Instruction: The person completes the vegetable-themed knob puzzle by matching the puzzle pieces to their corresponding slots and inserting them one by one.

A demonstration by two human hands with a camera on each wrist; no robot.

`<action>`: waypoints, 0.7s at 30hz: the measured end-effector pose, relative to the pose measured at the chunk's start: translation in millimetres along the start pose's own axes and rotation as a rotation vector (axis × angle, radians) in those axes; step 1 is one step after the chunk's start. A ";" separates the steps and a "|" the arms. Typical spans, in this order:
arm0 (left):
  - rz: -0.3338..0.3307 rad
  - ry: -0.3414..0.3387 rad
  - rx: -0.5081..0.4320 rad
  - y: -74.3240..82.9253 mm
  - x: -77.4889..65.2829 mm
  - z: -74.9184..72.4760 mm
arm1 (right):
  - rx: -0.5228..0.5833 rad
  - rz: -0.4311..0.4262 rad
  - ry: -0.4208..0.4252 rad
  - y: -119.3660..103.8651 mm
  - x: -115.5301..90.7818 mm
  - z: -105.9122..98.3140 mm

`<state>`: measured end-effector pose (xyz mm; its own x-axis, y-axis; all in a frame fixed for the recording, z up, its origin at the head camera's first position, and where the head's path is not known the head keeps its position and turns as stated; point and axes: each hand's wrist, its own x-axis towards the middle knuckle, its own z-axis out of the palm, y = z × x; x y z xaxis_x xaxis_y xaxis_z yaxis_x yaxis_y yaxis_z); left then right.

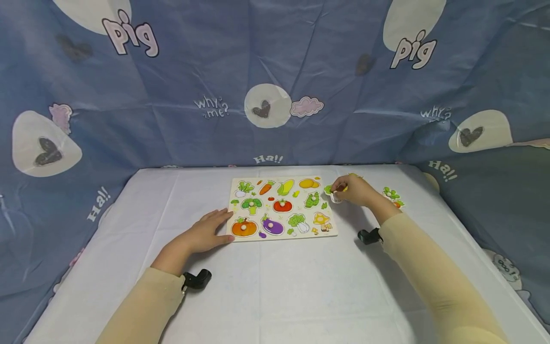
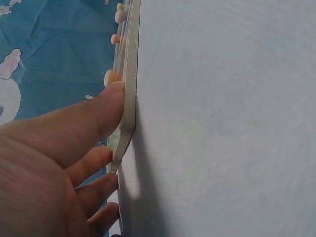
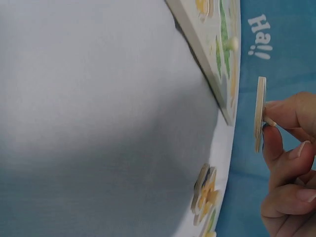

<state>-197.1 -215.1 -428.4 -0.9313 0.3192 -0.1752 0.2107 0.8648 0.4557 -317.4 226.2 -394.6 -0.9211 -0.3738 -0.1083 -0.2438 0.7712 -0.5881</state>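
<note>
A wooden vegetable puzzle board (image 1: 296, 237) lies flat on the table, several knobbed pieces in it, among them a pumpkin (image 1: 244, 228), an eggplant (image 1: 272, 225) and a tomato (image 1: 282, 206). At its left edge rests my left hand (image 1: 207, 232), fingers spread, thumb at the near corner; the left wrist view has the thumb (image 2: 98, 111) against the board's side (image 2: 130, 74). Just off the board's right side, my right hand (image 1: 354, 190) pinches a green-and-white leafy vegetable puzzle piece (image 1: 334, 197) by its knob. The right wrist view shows this piece (image 3: 259, 113) edge-on, raised off the table.
Loose puzzle pieces lie on the white tablecloth (image 1: 275, 291) to the right, including a green leafy one (image 1: 390, 193) and a yellow one partly hidden behind my right hand. More loose pieces (image 3: 200, 192) show in the right wrist view. A blue printed curtain (image 1: 275, 143) encloses the table.
</note>
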 end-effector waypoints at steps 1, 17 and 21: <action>-0.001 -0.001 0.000 0.0 -0.2 -0.1 | 0.003 -0.011 -0.004 -1.7 -1.8 0.7; 0.000 -0.002 -0.006 -1.7 0.8 0.7 | 0.009 -0.157 -0.061 -25.4 -23.2 19.2; 0.001 -0.001 -0.003 -1.9 1.5 1.9 | 0.007 -0.200 -0.074 -31.6 -25.6 25.4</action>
<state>-198.3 -215.5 -431.1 -0.9307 0.3209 -0.1755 0.2113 0.8633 0.4584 -278.4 198.3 -393.6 -0.8298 -0.5560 -0.0474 -0.4173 0.6746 -0.6089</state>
